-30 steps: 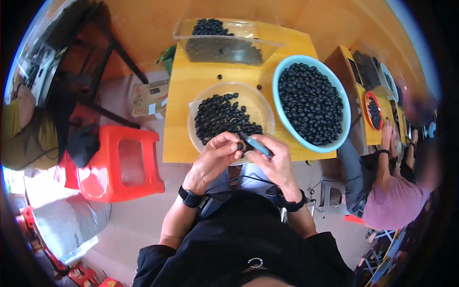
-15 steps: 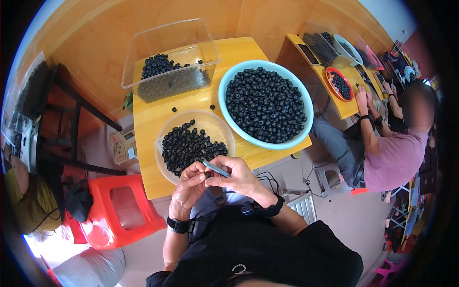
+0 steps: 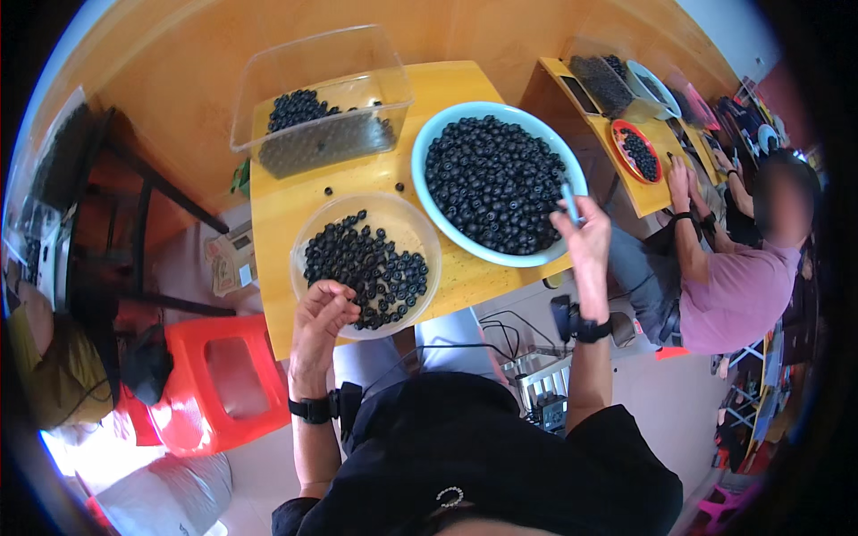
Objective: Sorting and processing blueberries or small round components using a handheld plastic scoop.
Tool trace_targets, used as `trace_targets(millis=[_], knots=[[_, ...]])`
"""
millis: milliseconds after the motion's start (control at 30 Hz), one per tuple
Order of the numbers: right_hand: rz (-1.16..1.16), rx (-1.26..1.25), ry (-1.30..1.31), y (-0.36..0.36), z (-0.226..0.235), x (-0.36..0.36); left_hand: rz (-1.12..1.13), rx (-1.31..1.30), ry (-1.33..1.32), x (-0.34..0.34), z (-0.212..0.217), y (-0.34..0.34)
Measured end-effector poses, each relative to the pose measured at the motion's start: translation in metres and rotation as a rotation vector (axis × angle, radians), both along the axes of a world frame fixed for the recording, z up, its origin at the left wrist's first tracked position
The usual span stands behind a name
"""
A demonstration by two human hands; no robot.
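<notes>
Clear box (image 3: 362, 89): far side of desk (image 3: 469, 278), black beads (image 3: 299, 107) inside. Left hand (image 3: 323, 317): at near-left rim of shallow bowl (image 3: 407, 230) of beads, fingers narrow; cannot tell if bead held. Light blue basin (image 3: 424, 196): beads piled inside. Right hand (image 3: 586, 239): fingers closed around pale blue tool (image 3: 569, 199), at basin's right rim.

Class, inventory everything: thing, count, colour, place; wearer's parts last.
Tables: 2+, yellow, centre, right
Basins: 2+, pale blue, on tables
Tub: 1, transparent, centre table
Bins: 2+, transparent, on tables
Tray: 1, red, right table
Beads: many, black, mostly in basins, tub, bins
Tool: 1, pale blue, in right hand
Stools: 1+, red, left
Carton: 1, brown, left
People: 2+, pink and olive tops, sides
Left hand: 1, bare, at tub's edge
Right hand: 1, bare, at centre basin
</notes>
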State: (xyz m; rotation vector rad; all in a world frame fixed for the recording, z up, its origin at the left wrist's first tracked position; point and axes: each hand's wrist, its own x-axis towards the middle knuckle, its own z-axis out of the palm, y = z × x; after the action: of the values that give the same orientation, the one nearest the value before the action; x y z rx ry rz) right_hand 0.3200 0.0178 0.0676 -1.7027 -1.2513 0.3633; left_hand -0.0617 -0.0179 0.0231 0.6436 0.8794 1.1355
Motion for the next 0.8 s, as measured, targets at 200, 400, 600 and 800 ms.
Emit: trace_targets(millis=[200,400,600,800], knots=[[-0.158,-0.157,-0.417,0.001,-0.007,0.037,0.113,0.069,0.278,-0.012,0.004,-0.003],[-0.19,0.04,-0.321,-0.008,-0.004,0.005,0.098,0.116,0.404,-0.003,-0.003,-0.001],[0.05,0.169,-0.136,-0.033,-0.002,-0.057,-0.009,0.343,0.92,0.024,-0.02,0.015],[0.164,0.091,-0.101,-0.048,-0.009,-0.093,-0.082,0.495,1.014,0.063,-0.017,0.024]])
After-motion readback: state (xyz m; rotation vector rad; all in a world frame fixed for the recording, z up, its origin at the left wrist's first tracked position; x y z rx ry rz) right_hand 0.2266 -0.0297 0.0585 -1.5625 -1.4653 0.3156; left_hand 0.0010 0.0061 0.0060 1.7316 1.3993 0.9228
